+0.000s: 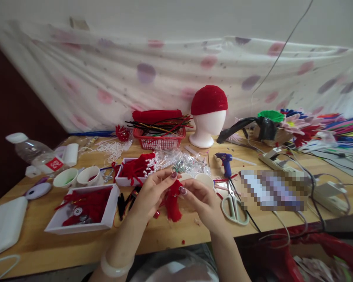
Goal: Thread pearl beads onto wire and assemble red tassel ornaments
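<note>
Both hands meet above the near middle of the wooden table, around a red fuzzy piece (173, 209) that looks made of chenille stem, its brushy lower end hanging down. My left hand (152, 192) pinches its upper part between thumb and fingers. From the other side, my right hand (200, 196) grips it too, thumb pressed near the top. The fingers hide the piece's upper end. Just behind lies a white box (129, 181) with red fuzzy pieces and strings of white beads. Scissors (234, 207) with pale handles rest right of my right hand.
A white tray (111, 219) of red parts and paper cups (89, 177) stand left. Behind are a red basket (160, 141) of stems and a foam head (208, 123) with a red cap. A blue glue gun (225, 162) and power strips (282, 166) with cables lie right.
</note>
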Tool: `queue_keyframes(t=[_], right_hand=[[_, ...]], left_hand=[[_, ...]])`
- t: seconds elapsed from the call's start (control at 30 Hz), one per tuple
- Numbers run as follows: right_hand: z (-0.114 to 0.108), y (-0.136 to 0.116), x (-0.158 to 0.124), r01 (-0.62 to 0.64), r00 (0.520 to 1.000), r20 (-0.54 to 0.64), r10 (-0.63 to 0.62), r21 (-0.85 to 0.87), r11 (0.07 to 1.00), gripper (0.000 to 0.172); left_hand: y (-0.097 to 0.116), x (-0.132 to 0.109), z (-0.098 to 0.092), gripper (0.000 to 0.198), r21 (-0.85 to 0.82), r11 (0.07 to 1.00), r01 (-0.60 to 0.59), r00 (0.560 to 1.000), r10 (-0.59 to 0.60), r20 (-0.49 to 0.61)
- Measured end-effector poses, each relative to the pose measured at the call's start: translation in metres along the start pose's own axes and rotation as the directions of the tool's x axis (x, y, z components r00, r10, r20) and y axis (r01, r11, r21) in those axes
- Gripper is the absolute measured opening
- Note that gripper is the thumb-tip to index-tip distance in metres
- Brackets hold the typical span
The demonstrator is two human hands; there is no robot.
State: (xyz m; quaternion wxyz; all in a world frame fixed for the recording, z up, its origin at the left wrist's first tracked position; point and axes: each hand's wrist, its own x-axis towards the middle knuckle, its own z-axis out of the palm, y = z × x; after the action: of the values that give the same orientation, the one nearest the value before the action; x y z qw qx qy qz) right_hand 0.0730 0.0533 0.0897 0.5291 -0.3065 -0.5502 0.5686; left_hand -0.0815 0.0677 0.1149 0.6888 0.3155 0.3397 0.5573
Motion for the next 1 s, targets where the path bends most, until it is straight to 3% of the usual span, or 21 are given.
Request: queue_keyframes(t=[0.2, 0.47, 0.6, 0.83, 1.0], right_hand=[[0.007, -0.004, 0.005, -0.033, 0.999, 0.013, 0.032, 0.074, 0.997, 0.021], [0.014, 0.006, 0.006, -0.036, 0.998, -0.054, 0.036, 0.009, 0.999, 0.033], [0.011, 0.008, 0.006, -0.066, 0.996, -0.055, 0.067, 0.022, 0.998, 0.031], [0.011, 0.011, 0.01, -0.04, 0.999, -0.016, 0.041, 0.088, 0.995, 0.027], [0.01, 0.009, 0.009, -0.027, 1.0, 0.008, 0.026, 0.1, 0.995, 0.031]], left_hand=[[-0.001, 0.003, 0.004, 0.039, -0.019, 0.999, -0.045, 0.995, 0.043, -0.089], [-0.006, 0.003, 0.003, 0.045, -0.058, 0.997, -0.045, 0.989, 0.036, -0.144], [-0.007, 0.004, 0.004, 0.045, -0.065, 0.996, -0.068, 0.986, 0.057, -0.154], [-0.003, 0.009, 0.003, 0.041, -0.033, 0.989, -0.145, 0.978, 0.138, -0.154], [-0.014, 0.005, -0.002, 0.033, 0.094, 0.959, -0.266, 0.956, 0.275, -0.099]])
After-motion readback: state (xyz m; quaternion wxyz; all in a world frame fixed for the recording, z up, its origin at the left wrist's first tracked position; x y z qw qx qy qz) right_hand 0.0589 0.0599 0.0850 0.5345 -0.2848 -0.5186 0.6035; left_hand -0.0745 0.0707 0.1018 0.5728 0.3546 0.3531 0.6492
